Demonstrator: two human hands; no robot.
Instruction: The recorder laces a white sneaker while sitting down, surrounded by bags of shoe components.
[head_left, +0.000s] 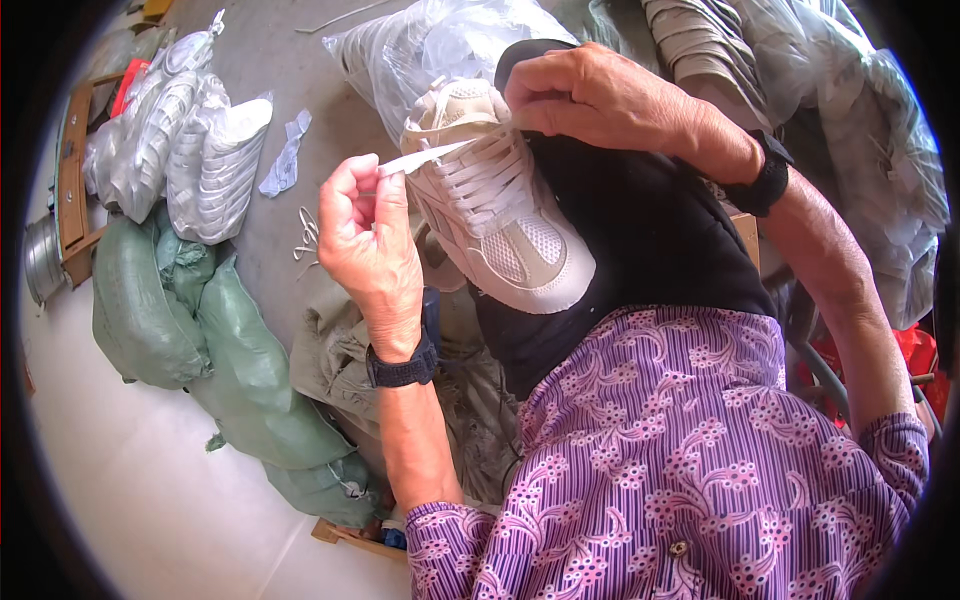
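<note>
A white and beige sneaker [505,225] rests on my black-clothed leg, its toe pointing toward me. Flat white laces criss-cross its tongue. My left hand [370,220] pinches a loose white shoelace [430,157] between thumb and fingers, and the lace runs taut from there to the upper eyelets. On the other side of the shoe, my right hand [580,100] is closed beside the collar, fingertips by the top eyelets. Whatever lies between those fingertips is hidden.
Clear plastic bags [400,55] lie beyond the shoe. Bundled white shoe parts [215,165] and green sacks [255,370] are on the left. Stacked beige shoe parts [705,50] and more plastic bags [880,160] stand at right. A scrap of plastic [286,155] lies on the floor.
</note>
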